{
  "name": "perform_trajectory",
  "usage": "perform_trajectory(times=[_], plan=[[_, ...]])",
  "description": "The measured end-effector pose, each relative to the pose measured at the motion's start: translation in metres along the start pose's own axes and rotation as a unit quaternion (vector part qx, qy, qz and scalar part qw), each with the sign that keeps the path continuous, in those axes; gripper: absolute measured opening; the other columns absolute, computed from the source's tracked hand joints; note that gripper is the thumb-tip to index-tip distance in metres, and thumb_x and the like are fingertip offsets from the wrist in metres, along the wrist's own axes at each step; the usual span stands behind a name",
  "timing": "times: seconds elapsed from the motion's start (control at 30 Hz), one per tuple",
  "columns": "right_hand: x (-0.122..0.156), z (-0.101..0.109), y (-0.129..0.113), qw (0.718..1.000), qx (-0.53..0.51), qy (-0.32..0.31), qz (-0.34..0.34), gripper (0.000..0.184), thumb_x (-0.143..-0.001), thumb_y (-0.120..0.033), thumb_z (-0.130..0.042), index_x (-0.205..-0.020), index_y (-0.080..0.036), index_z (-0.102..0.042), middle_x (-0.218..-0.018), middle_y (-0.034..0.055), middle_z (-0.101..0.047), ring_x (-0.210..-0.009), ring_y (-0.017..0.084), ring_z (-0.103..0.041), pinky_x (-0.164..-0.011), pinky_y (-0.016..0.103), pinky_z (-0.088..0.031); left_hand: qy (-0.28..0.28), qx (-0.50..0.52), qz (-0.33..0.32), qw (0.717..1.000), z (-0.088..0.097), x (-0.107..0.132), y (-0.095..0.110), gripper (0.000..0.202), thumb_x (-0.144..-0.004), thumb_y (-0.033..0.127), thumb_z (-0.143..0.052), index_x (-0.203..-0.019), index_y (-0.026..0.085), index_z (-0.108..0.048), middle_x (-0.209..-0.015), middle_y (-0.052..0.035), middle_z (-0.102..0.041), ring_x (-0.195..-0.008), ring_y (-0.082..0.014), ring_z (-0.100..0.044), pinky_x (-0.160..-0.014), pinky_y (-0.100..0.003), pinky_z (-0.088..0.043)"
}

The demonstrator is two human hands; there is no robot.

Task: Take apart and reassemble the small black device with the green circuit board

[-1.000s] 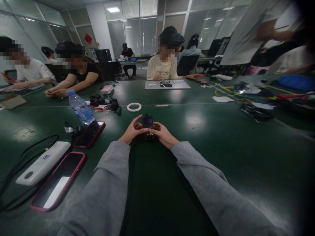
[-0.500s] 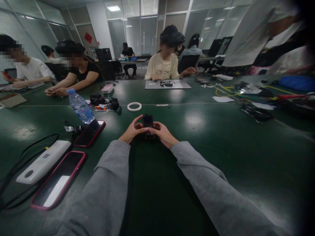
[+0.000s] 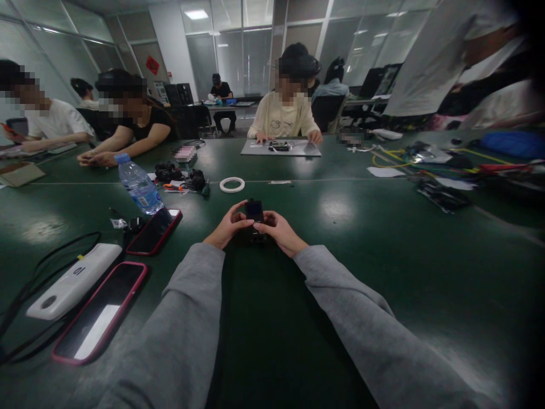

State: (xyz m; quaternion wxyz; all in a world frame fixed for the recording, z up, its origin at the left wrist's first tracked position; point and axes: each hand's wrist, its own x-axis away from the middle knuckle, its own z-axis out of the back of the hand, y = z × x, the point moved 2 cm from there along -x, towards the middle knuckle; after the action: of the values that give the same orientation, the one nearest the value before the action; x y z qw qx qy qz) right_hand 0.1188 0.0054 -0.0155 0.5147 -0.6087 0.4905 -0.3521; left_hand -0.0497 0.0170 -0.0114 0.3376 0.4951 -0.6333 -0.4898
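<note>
Between both hands, above the green table [image 3: 272, 318], is a small black device with a dark screen [image 3: 254, 210]; its exact kind is hard to make out. My left hand [image 3: 229, 225] grips its left side, thumb across the front and index finger up by the top edge. From the right, my right hand [image 3: 279, 230] closes on it with the thumb on the lower front. Fingers behind the device are hidden. A dark part shows below the thumbs, too dim to make out. Beyond the hands lies a white ring of tape [image 3: 232, 184].
On the left are a water bottle [image 3: 138, 184], two phones [image 3: 155, 232] in red and pink cases, a white power bank [image 3: 76, 281] and black cables. Across the table a person [image 3: 289, 108] works at a grey board [image 3: 255, 149]. Cables and bags [image 3: 443, 193] lie at right.
The black device has tilted slightly and its screen faces me more, with both hands still on it. Across the table, the person's grey board has shifted left and nearer, a hand now at its right edge.
</note>
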Motion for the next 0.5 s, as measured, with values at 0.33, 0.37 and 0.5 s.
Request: perform_trajectory(times=[0.33,0.37,0.5], plan=[[0.0002,-0.0003,0.0001,1.000,0.015,-0.002,0.004,0.054,-0.058,-0.032,-0.084,-0.100,-0.018,-0.053,-0.097,0.0036,-0.061,-0.092,0.016,-0.058,-0.087,0.033,-0.046,0.010,0.010,0.020,1.000,0.0022,-0.0021,-0.0033,0.083,-0.058,0.022,-0.081,-0.132,0.022,-0.045,-0.099,-0.0042,-0.065,-0.095,-0.0189,-0.061,-0.093,-0.038,-0.043],[0.0005,-0.0006,-0.0006,1.000,0.016,-0.002,0.003,0.054,-0.058,-0.032,-0.084,-0.100,-0.018,-0.053,-0.097,0.0035,-0.061,-0.092,0.016,-0.058,-0.087,0.033,-0.046,0.009,0.010,0.017,1.000,0.0020,-0.0021,-0.0030,0.081,-0.058,0.022,-0.081,-0.131,0.021,-0.045,-0.100,-0.0043,-0.065,-0.096,-0.0190,-0.061,-0.094,-0.038,-0.042],[0.0005,-0.0011,-0.0013,1.000,0.017,0.000,0.000,0.055,-0.058,-0.032,-0.084,-0.101,-0.018,-0.053,-0.097,0.0037,-0.061,-0.092,0.016,-0.057,-0.085,0.032,-0.046,0.007,0.013,0.009,1.000,0.0017,-0.0027,-0.0033,0.077,-0.059,0.021,-0.081,-0.128,0.022,-0.048,-0.103,-0.0046,-0.064,-0.098,-0.0194,-0.060,-0.094,-0.037,-0.042]])
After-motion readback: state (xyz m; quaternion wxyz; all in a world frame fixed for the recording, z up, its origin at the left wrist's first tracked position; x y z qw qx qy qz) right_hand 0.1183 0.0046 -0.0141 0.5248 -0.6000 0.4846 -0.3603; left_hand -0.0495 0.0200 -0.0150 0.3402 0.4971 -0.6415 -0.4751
